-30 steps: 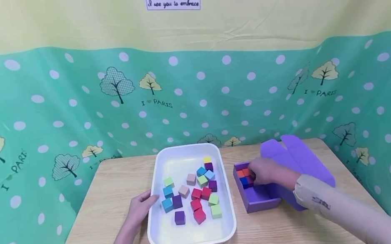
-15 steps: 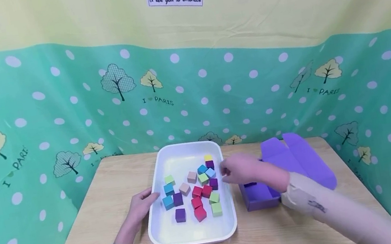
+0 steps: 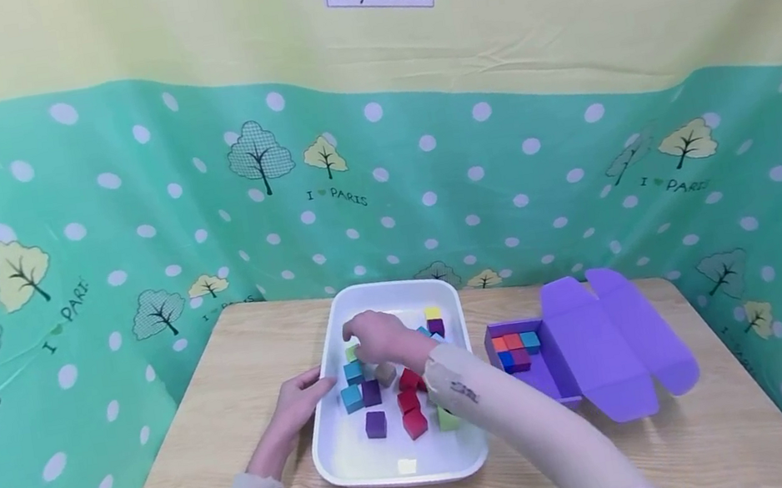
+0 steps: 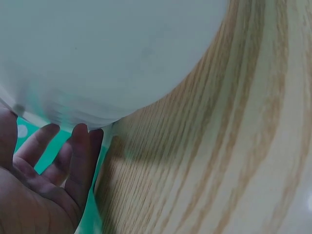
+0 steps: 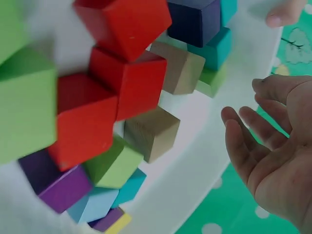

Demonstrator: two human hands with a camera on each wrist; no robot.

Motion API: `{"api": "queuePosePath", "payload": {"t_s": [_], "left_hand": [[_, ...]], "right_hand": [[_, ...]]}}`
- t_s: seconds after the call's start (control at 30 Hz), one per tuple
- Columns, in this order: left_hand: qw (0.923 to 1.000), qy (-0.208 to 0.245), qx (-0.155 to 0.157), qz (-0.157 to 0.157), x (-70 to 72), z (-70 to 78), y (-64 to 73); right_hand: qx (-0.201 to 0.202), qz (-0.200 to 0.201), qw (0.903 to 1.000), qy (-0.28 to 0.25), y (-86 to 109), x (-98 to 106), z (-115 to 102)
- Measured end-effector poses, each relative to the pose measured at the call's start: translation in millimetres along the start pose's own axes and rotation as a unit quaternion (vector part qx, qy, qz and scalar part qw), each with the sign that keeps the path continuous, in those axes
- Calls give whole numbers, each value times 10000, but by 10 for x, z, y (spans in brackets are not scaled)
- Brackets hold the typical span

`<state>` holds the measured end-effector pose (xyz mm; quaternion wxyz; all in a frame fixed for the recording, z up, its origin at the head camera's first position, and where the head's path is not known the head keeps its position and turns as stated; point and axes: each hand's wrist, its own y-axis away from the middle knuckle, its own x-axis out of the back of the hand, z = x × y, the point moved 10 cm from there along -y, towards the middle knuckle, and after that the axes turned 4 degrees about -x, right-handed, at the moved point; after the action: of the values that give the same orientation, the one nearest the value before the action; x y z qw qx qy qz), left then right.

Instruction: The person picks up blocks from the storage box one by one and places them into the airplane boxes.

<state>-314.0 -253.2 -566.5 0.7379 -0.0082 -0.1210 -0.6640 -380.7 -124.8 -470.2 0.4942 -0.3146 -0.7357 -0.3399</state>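
A white tray (image 3: pixel 364 469) holds loose wooden cubes in several colours. My left hand (image 3: pixel 301 401) grips its left side, thumb over the rim; in the left wrist view the fingertips (image 4: pixel 80 131) meet the outer wall. Reaching across the tray, my right hand (image 3: pixel 380 337) is above the far left part, close to a lime cube (image 3: pixel 352 353) and a teal cube (image 3: pixel 354 373). The right wrist view shows its fingers loosely bent and apart from the thumb, nothing between them. Red cubes (image 5: pixel 141 90) and plain wood cubes (image 5: pixel 152 134) lie nearby. My right forearm hides some cubes.
To the tray's right stands a purple box (image 3: pixel 544 381), its lid (image 3: pixel 596 348) folded out to the right. Orange cubes (image 3: pixel 512 341), a teal cube (image 3: pixel 530 342), a blue cube (image 3: pixel 506 360) and a dark red cube (image 3: pixel 519 359) sit at its far end. A patterned curtain hangs behind the table.
My right hand has left the purple box and moved left across to the tray's far left part. The cubes in the box now show uncovered. My left hand stays at the tray's rim.
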Motion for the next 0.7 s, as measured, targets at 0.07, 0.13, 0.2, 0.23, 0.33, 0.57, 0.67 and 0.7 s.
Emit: {"api": "queuePosePath", "payload": {"t_s": [0.07,0.13,0.2,0.23,0.33,0.57,0.67,0.7], "left_hand": [[10000,-51,-44,4,-2,11,-4],[10000,-12,-20,36,0,9,-5],[10000,5,-12,31,-3,2,-6],[10000,-9,-27,23,-11,4,-9],[10000,-37,3,47,-19,-8,-13],[9999,-68,17,93,3,-17,3],[9999,-50,5,101,15,2,7],[9999,-52,7,106,20,5,6]], "right_hand": [[12,-21,9998,175,-96,-47,-31],[39,-84,9995,316,-168,-113,-48],[3,-206,9993,303,-218,-194,-45],[-48,-270,9994,229,-229,-227,-30],[-291,-505,9981,-210,-233,-324,27],[-578,-652,9921,-904,-220,-385,90],[-243,-508,9976,-394,-229,-304,41],[-29,-386,9992,-66,-217,-248,10]]}}
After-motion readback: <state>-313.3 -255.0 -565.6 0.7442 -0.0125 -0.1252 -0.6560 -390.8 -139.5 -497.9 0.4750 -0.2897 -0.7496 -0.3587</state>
